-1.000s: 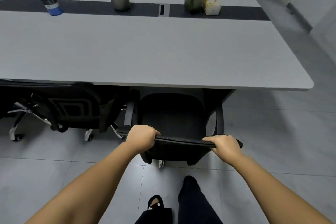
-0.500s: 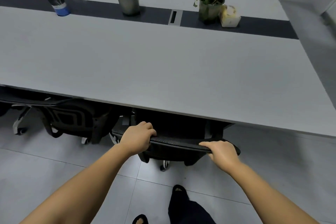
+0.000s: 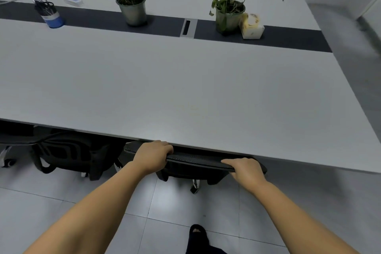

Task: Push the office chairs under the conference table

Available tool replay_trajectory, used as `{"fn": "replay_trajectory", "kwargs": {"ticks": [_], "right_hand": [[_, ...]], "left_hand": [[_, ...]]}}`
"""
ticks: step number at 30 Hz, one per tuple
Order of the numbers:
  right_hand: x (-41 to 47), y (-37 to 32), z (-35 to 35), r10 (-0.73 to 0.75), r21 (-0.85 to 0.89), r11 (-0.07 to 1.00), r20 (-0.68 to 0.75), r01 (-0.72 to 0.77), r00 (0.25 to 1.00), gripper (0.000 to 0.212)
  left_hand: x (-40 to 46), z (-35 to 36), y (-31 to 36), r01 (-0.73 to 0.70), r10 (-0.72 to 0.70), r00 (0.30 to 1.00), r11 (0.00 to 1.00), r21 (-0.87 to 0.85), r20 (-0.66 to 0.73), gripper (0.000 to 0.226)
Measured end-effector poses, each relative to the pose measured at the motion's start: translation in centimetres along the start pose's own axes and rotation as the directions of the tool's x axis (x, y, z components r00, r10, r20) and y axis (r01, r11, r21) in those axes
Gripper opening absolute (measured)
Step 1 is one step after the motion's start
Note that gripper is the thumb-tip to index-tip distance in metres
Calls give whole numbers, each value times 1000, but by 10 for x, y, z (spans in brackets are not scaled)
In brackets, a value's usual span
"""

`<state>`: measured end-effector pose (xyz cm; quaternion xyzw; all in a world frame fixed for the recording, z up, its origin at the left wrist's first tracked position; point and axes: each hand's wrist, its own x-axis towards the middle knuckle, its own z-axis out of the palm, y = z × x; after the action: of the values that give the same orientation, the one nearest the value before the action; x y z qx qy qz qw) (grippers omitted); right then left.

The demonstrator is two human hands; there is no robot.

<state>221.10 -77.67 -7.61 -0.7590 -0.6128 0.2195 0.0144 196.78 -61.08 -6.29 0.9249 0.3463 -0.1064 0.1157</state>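
An office chair (image 3: 195,161) is seen tucked beneath the counter (image 3: 185,93), its top rail gripped by the left hand (image 3: 153,155) and the right hand (image 3: 246,172), both closed around it. Knuckles could be pinched against the counter edge just above if the push is carried further. A second chair (image 3: 68,153) is parked beside the left hand; plant pots (image 3: 132,9) are set well beyond.

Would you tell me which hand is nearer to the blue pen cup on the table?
Left. The left hand grips the chair back on the pen cup side; the right hand grips it farther away.
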Motion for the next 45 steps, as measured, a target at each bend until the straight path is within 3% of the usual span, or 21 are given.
{"fn": "replay_trajectory", "kwargs": {"ticks": [9, 14, 19, 21, 24, 30, 34, 38, 45], "right_hand": [[2, -6, -2, 19, -7, 1000, 10, -19, 1000, 38], [-9, -22, -17, 48, 64, 996, 122, -56, 991, 52], [-69, -47, -39, 154, 374, 922, -124, -98, 980, 56], [-102, -64, -43, 228, 536, 840, -209, -84, 951, 53], [-151, -96, -41, 338, 733, 680, -299, -11, 892, 51], [-210, -149, -9, 524, 912, 404, -290, 66, 800, 58], [-225, -170, 9, 632, 934, 352, -288, 64, 720, 61], [-241, -178, 16, 717, 939, 337, -299, 63, 629, 55], [-288, -165, 24, 847, 948, 313, -307, 60, 434, 55]], "left_hand": [[-4, -1, -3, 43, -43, 999, 999, -22, 33, 29], [-18, -12, -11, -17, 25, 994, 997, -80, 107, 37], [-66, -46, -8, -109, 63, 987, 937, -333, -148, 54], [-95, -62, -1, -147, 36, 974, 852, -503, -224, 58], [-143, -74, 6, -200, -46, 948, 685, -700, -316, 44], [-210, -58, 17, -262, -185, 906, 462, -847, -381, 36], [-221, -32, 27, -263, -132, 923, 471, -842, -361, 52], [-213, -28, 42, -287, -31, 942, 444, -849, -335, 42], [-189, -31, 84, -368, 145, 930, 426, -827, -339, 55]]}}
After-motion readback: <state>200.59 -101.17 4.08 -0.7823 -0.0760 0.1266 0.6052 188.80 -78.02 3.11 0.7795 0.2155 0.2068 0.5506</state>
